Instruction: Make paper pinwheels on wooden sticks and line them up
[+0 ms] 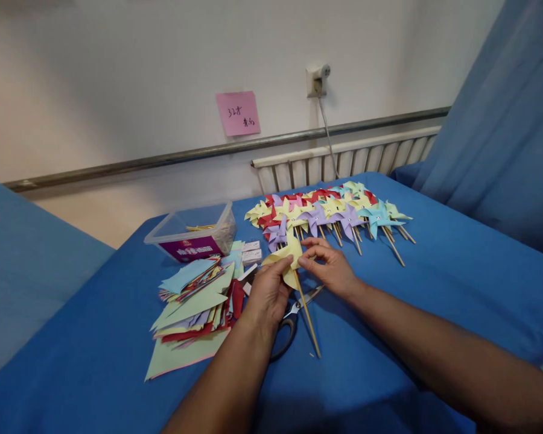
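A pale yellow paper pinwheel (293, 250) on a thin wooden stick (308, 319) is between my hands, above the blue cloth. My left hand (271, 289) grips it from the left, thumb across the paper near the middle. At its right side, the fingers of my right hand (328, 265) pinch a blade edge. Black-handled scissors (286, 337) lie underneath, partly covered by my left hand and the stick. Just beyond my hands, many finished pinwheels (317, 217) in yellow, purple, red and blue are laid in rows.
To the left stand stacks of coloured paper (192, 319) and a clear plastic box (194, 232) holding sticks. Small white boxes (252, 253) sit beside the paper. Behind the blue-covered table (434, 313) are a wall rail (176, 158), a radiator (357, 158) and a blue curtain (502, 120).
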`<state>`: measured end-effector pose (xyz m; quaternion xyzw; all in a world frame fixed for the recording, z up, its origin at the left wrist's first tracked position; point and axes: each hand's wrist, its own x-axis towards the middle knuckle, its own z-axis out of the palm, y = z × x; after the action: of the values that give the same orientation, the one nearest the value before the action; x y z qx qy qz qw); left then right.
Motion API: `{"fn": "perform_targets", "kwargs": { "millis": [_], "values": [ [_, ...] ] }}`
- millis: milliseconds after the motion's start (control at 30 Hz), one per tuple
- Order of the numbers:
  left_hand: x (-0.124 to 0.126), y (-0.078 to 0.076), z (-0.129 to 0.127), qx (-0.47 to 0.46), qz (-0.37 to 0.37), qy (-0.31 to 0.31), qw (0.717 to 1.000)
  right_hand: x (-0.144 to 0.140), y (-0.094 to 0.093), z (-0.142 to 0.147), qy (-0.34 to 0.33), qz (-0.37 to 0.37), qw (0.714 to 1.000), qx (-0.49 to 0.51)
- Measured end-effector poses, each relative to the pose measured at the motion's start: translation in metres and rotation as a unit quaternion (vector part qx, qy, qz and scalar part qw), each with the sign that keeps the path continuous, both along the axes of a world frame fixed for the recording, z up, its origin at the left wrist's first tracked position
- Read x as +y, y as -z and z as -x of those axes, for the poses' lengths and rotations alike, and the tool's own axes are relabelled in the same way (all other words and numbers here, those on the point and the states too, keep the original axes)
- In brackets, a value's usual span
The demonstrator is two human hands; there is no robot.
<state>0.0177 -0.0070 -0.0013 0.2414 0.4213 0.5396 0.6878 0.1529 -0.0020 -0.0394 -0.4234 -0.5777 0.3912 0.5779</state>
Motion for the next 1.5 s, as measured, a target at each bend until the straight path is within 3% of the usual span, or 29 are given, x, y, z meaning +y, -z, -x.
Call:
{"fn": "perform_targets", "kwargs": {
  "millis": [200,467,867,1100,1300,1500],
  "values": [
    [-0.002,0.000,-0.001,0.002,0.000,-0.010,1.000,0.001,-0.001,-0.002,-0.039,0.046,0.997,0.050],
    [-0.003,0.000,-0.001,0.001,0.010,0.011,1.000,0.001,0.004,-0.002,-0.055,0.054,0.995,0.061],
    [-0.004,-0.010,0.002,-0.006,0.022,0.007,1.000,0.000,0.000,-0.008,-0.040,-0.021,0.999,-0.013],
    [-0.001,-0.012,0.005,-0.040,0.058,0.027,0.997,-0.002,0.002,-0.005,-0.002,-0.133,0.986,-0.102],
    [-0.002,-0.009,0.004,-0.054,0.067,0.034,0.996,0.000,0.001,-0.006,0.027,-0.159,0.982,-0.103],
    [-0.001,-0.011,0.007,-0.043,0.052,0.044,0.997,-0.001,-0.001,-0.008,0.009,-0.169,0.979,-0.112]
  ]
}}
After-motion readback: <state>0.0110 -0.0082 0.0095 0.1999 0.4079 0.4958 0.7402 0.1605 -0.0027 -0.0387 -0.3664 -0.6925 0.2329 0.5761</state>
